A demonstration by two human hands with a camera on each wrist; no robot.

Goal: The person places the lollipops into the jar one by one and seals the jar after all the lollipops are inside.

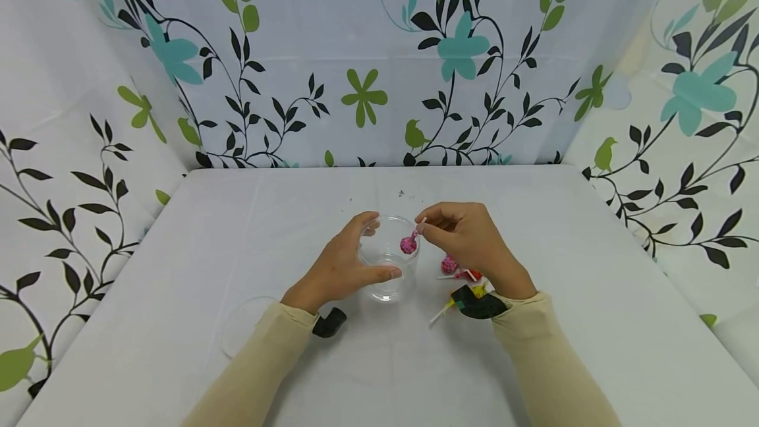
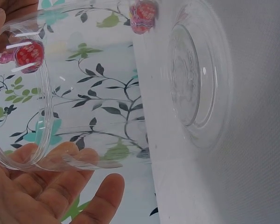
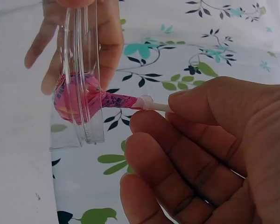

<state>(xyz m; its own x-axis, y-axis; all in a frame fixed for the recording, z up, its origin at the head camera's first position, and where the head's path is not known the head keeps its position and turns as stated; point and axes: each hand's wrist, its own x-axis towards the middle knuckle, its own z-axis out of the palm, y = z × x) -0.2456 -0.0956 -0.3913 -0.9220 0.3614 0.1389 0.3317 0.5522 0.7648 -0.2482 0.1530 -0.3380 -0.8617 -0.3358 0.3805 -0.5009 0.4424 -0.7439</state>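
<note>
My left hand grips a clear plastic cup around its side, thumb in front and fingers behind. The cup stands upright on the white table. With thumb and forefinger, my right hand pinches the white stick of a pink-wrapped lollipop. In the right wrist view, the lollipop's round head is at the cup's mouth, just within the rim, and its stick points outward. Below my right hand lie a pink lollipop, a red lollipop and a yellow lollipop, partly hidden by the wrist.
A faint, clear round lid lies on the table by my left forearm. Black wrist devices sit on the left wrist and right wrist. A leaf-patterned curtain borders the table's back and sides.
</note>
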